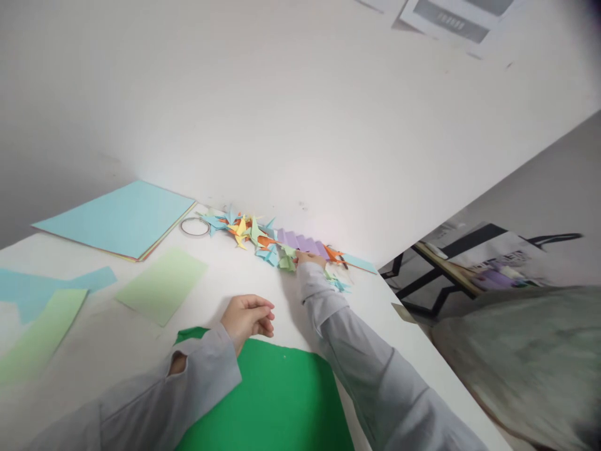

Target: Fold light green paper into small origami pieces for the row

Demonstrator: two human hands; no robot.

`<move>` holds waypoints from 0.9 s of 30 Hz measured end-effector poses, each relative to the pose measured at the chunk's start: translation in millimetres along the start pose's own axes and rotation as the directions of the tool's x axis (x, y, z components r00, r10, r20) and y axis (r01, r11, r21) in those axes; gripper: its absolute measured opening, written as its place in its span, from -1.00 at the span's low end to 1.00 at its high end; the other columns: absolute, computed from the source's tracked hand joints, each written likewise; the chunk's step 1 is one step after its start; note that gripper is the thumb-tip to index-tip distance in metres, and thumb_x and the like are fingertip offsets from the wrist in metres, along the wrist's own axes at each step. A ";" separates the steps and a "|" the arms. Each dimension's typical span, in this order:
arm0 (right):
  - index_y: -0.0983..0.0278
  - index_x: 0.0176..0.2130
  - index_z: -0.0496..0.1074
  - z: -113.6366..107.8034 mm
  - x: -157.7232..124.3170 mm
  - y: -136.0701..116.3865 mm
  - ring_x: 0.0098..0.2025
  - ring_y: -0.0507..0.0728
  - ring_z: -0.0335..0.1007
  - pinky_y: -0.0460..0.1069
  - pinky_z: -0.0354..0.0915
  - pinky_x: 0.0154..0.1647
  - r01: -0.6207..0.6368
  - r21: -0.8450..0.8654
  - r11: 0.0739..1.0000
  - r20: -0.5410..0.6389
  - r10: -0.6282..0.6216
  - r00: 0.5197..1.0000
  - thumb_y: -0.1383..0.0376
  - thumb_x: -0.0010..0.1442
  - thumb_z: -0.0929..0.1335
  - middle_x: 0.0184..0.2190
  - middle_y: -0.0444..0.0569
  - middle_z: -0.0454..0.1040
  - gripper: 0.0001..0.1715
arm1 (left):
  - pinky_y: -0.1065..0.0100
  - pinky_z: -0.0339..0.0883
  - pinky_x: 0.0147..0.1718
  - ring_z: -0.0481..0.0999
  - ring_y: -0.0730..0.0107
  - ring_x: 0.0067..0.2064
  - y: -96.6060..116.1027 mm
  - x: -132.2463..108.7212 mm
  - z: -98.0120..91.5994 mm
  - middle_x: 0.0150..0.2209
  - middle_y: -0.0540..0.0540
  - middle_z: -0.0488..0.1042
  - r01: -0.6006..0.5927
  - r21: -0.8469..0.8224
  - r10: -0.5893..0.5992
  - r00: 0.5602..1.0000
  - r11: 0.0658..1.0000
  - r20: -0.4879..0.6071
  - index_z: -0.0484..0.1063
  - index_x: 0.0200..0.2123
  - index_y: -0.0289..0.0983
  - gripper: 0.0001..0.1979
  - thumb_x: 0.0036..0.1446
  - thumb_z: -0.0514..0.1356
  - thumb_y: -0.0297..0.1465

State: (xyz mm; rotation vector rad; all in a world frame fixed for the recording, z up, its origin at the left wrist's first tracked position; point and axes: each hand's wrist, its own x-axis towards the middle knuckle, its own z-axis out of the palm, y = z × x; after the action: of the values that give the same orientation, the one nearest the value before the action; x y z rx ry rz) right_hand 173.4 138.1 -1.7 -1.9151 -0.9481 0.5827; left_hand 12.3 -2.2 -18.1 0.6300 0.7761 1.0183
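My right hand (310,257) reaches to the row of folded paper pieces by the wall. Its fingers are bent in and touch or nearly touch a green folded paper (287,258); what they grip, if anything, is hidden. Just behind it lies a purple pleated paper strip (300,243). To its left, a heap of folded paper cranes includes a yellow crane (240,232) and a light green crane (256,232). My left hand (248,316) hovers near the far edge of a green sheet (282,394), fingers curled together, thumb against them, with nothing visible in them.
A stack of large coloured sheets (117,219), blue on top, lies at the back left. Nearby are a ring-shaped item (195,227), a pale green rectangle (162,285) and blue paper pieces (37,285). The white wall (282,125) borders the table; a rack (436,269) stands right.
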 end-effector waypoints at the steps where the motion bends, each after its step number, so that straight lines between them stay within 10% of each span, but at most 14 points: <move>1: 0.28 -0.07 0.31 1.2 -6.6 -2.6 -0.12 0.12 0.32 0.08 0.31 -0.14 -0.057 0.016 0.998 0.012 0.057 0.998 0.22 0.19 0.24 -0.06 0.02 0.33 -0.68 | 0.36 0.31 -0.59 0.37 0.51 -0.64 0.0 0.1 -0.2 -0.61 -0.06 0.41 -0.002 0.003 0.002 1.000 1.000 0.001 0.41 -0.53 -0.40 -0.89 -0.21 0.27 -0.48; 12: 0.32 -0.47 0.33 10.0 -75.8 -31.7 -0.72 -0.05 0.26 -0.16 0.12 -0.78 -0.164 0.418 0.893 0.110 0.130 0.985 0.34 0.02 0.28 -0.63 -0.15 0.44 -0.92 | 0.36 0.27 -0.60 0.34 0.50 -0.66 3.3 -2.6 2.7 -0.63 -0.04 0.39 -0.021 -0.014 0.021 1.000 1.000 -0.004 0.39 -0.55 -0.39 -0.89 -0.25 0.26 -0.49; 20: 0.31 -0.48 0.27 26.1 -108.9 -30.8 -0.70 -0.04 0.31 -0.18 0.16 -0.80 -0.362 0.521 0.773 0.305 0.227 0.925 0.41 0.03 0.29 -0.65 -0.16 0.44 -0.93 | 0.43 0.15 -0.68 0.28 0.53 -0.71 7.0 -5.7 5.8 -0.70 0.00 0.36 -0.144 -0.127 0.127 0.983 0.981 -0.130 0.35 -0.62 -0.36 -0.95 -0.27 0.18 -0.49; 27: 0.33 -0.40 0.28 56.4 -111.7 -33.1 -0.52 0.00 0.43 -0.15 0.31 -0.61 -0.482 0.505 0.716 0.360 0.333 0.872 0.43 0.09 0.25 -0.52 -0.09 0.48 -0.96 | 0.50 0.06 -0.71 0.20 0.59 -0.73 1.6 -0.7 1.0 -0.77 0.12 0.25 -0.363 -0.090 0.308 0.878 0.927 -0.367 0.30 -0.58 -0.30 -0.93 -0.26 0.16 -0.47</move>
State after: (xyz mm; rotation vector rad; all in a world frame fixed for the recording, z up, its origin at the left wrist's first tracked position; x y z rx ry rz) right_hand 54.3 87.4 2.0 -1.4937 -0.3865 1.2479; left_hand 12.1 -2.3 -16.0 0.4612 0.9003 1.5271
